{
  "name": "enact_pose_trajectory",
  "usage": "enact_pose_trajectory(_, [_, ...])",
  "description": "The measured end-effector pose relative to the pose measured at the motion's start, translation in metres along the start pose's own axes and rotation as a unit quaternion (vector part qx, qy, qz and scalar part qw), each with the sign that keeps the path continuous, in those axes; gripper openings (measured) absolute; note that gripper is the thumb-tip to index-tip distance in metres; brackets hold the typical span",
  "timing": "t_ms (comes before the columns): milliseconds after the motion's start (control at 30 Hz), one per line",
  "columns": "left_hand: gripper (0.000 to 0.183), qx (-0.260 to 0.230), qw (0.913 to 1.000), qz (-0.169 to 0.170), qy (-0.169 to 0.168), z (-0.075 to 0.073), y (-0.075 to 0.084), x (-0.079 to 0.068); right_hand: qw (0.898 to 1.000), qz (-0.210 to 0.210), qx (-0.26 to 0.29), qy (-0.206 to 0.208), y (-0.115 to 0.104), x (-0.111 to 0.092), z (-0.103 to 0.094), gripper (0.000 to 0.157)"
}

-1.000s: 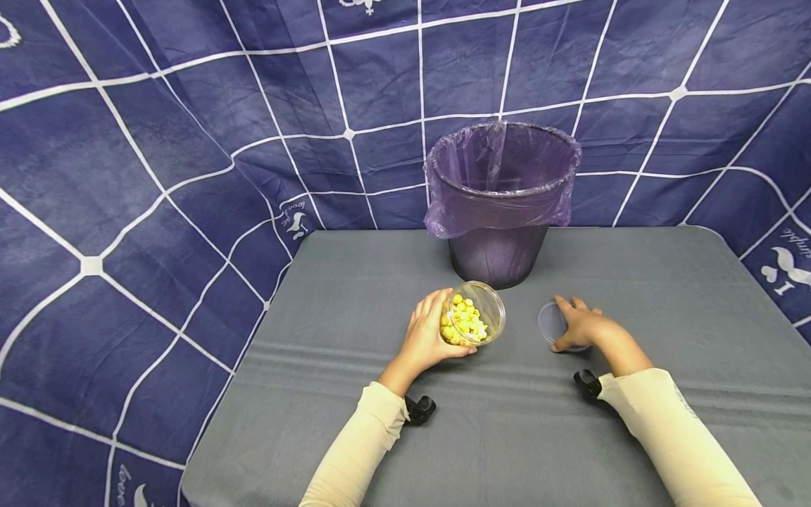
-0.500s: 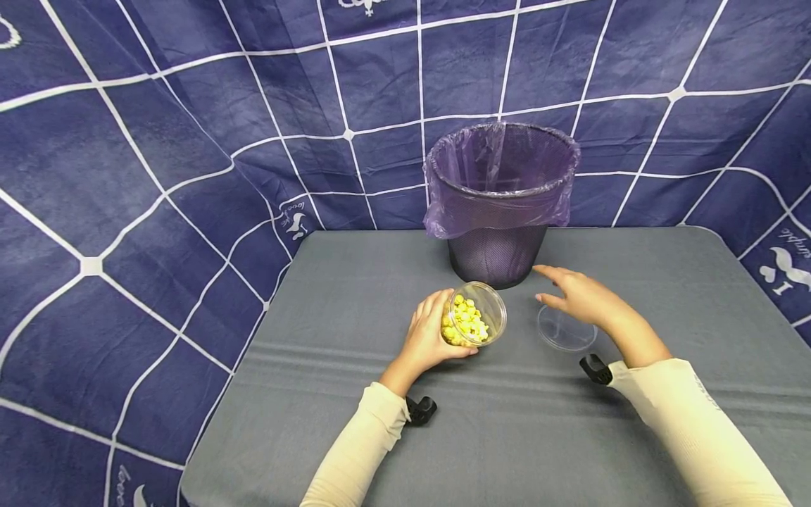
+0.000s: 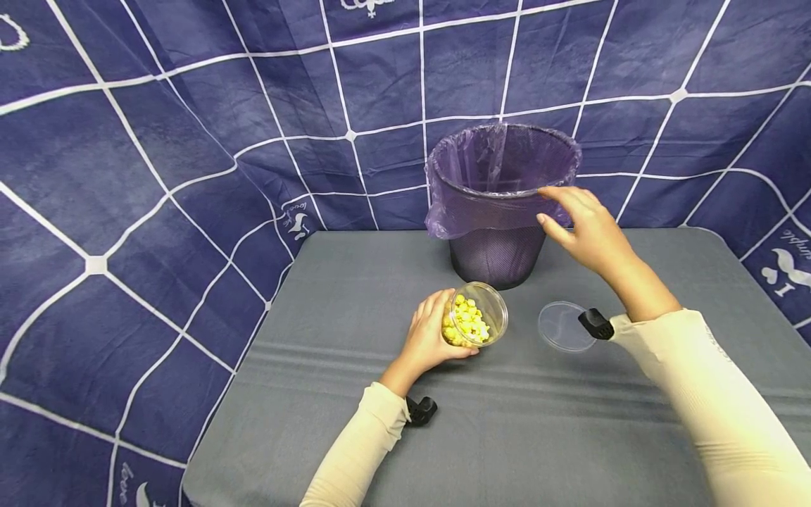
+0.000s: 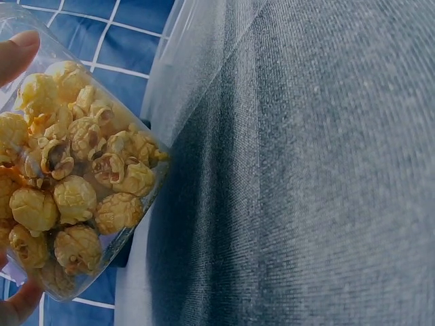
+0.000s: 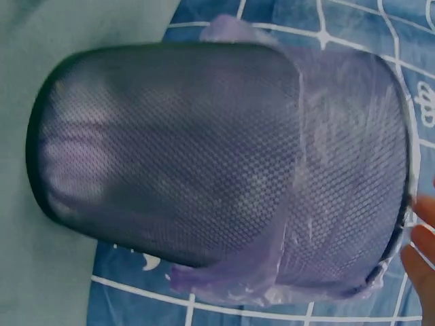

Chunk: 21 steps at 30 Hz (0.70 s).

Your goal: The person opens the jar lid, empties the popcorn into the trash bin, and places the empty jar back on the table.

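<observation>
My left hand (image 3: 426, 339) grips a clear plastic tub (image 3: 496, 320) tilted toward the right, its mouth uncovered. Yellow popcorn (image 3: 467, 318) lies in the tub; up close in the left wrist view the popcorn (image 4: 75, 193) shows as round puffed pieces behind the clear wall. My right hand (image 3: 588, 227) is raised at the front right of the trash bin (image 3: 497, 257), fingers extended and holding nothing. In the right wrist view, fingertips (image 5: 423, 239) appear by the bin's rim; whether they touch it I cannot tell. A clear round lid (image 3: 562, 329) lies flat on the table.
The black mesh bin stands at the back of the grey-covered table (image 3: 304, 415), lined with a purple plastic bag (image 3: 469, 215) folded over its rim. Behind and at the sides hangs a blue cloth (image 3: 380, 91) with white grid lines. A black wrist camera (image 3: 595, 324) sits on my right wrist.
My right hand has let go of the lid, leaving it on the table, and has risen away toward the bin's rim. The left hand and tub have hardly moved.
</observation>
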<state>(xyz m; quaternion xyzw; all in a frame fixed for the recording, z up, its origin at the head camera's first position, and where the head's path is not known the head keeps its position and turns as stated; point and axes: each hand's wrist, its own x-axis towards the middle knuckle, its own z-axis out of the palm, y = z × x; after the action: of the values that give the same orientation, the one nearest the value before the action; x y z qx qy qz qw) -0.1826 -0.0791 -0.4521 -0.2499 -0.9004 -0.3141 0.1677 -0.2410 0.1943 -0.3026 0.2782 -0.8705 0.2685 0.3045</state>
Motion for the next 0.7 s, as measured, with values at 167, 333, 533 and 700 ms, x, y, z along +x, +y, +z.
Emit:
enact_pose_trajectory(167, [0.104, -0.001, 1.0000, 0.003, 0.000, 0.001, 0.000, -0.001, 0.999, 0.041, 0.000, 0.014, 0.011, 0.021, -0.004, 0.041])
enact_pose_trajectory(333, [0.103, -0.002, 1.0000, 0.004, 0.000, 0.002, -0.001, 0.000, 0.992, 0.122, 0.017, -0.011, 0.025, 0.033, -0.007, 0.048])
enact_pose_trajectory(533, [0.103, -0.004, 1.0000, 0.005, 0.001, 0.003, 0.000, -0.001, 0.968, 0.242, 0.060, 0.001, 0.033, 0.041, -0.005, 0.057])
enact_pose_trajectory(700, [0.103, -0.001, 0.9999, 0.007, 0.010, 0.003, 0.000, -0.002, 0.935, 0.333, 0.121, -0.009, 0.031, 0.045, -0.003, 0.062])
